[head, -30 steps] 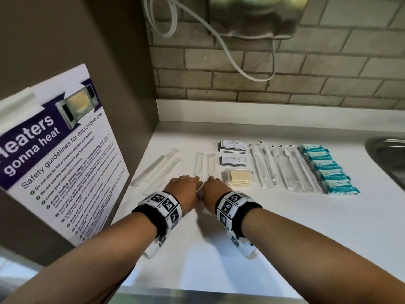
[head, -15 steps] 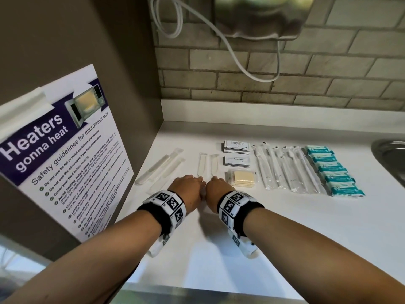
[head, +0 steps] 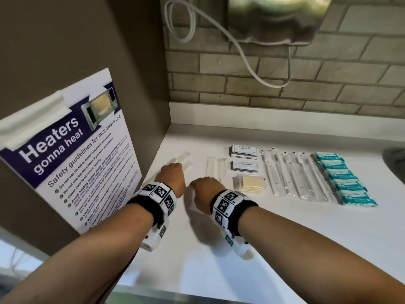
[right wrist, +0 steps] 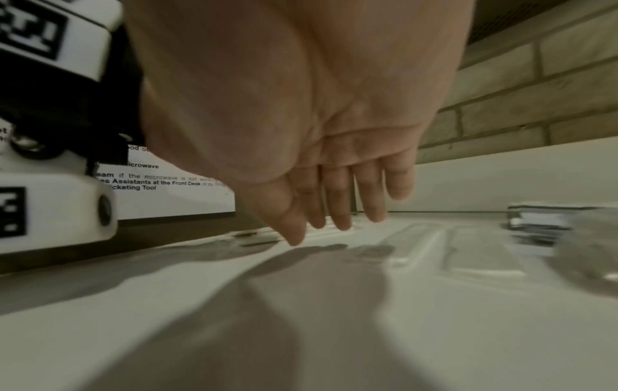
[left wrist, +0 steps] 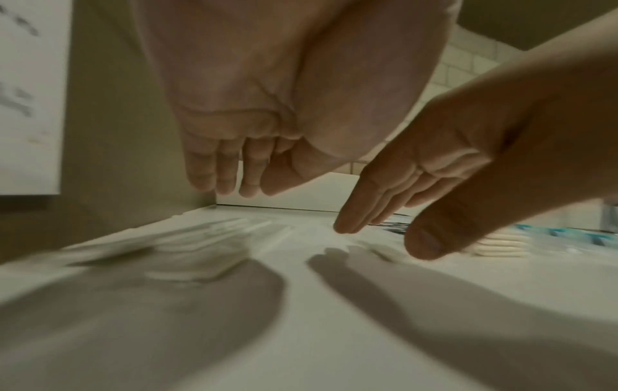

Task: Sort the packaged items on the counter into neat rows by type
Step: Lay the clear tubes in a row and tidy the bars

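- Nearing its end, the sorting is looking mostly done: most of the packaged items are already lying in neat rows on the tabletop [head: 285, 233].
- Sitting at the far right, the teal packets [head: 344, 178] are forming one tidy column; I am counting about seven, though the back ones are overlapping and the count is uncertain.
- Lying beside them, the wrapped toothbrushes [head: 293, 174] are running parallel, about six by my count; their clear wrappers are making the edges hard to separate.
- Stacking up left of those, the shampoo sachets [head: 244, 150], the toothpaste sachets [head: 244, 166] and the bagged cream pads [head: 251, 183] are each making one small pile; the number inside each pile is not readable.
- Resting further left, two slim clear packets [head: 215, 170] are standing straight and side by side.
- Remaining out of line, the long clear packets [head: 175, 165] near the wall are lying slanted and loosely overlapped, two or three of them; these are what is left to straighten, in my judgement.
- Reaching over that slanted group, the left hand [head: 171, 177] is hanging with relaxed, slightly bent fingers and is holding nothing.
- Hovering just above the tabletop near the two slim packets, the right hand [head: 205, 191] is showing straight, close-set fingers, also holding nothing.
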A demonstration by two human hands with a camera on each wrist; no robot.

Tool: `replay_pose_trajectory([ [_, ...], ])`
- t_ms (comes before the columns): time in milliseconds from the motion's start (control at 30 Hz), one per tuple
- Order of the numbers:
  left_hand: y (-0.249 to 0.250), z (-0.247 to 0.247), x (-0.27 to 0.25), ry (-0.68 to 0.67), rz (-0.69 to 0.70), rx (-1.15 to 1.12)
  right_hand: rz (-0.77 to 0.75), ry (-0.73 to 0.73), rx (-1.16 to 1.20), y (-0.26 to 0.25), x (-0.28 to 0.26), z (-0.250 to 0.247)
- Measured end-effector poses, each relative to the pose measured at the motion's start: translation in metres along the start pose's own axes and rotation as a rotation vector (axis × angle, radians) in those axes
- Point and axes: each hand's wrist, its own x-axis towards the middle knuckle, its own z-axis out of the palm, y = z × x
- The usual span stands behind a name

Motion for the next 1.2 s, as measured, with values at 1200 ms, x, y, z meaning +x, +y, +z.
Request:
replay_pose_trajectory([
  [1200, -0.018, -0.002, 0.008, -0.048, 0.152, -0.085, 0.021, 0.043, -0.025, 0.003, 0.047, -0.006],
])
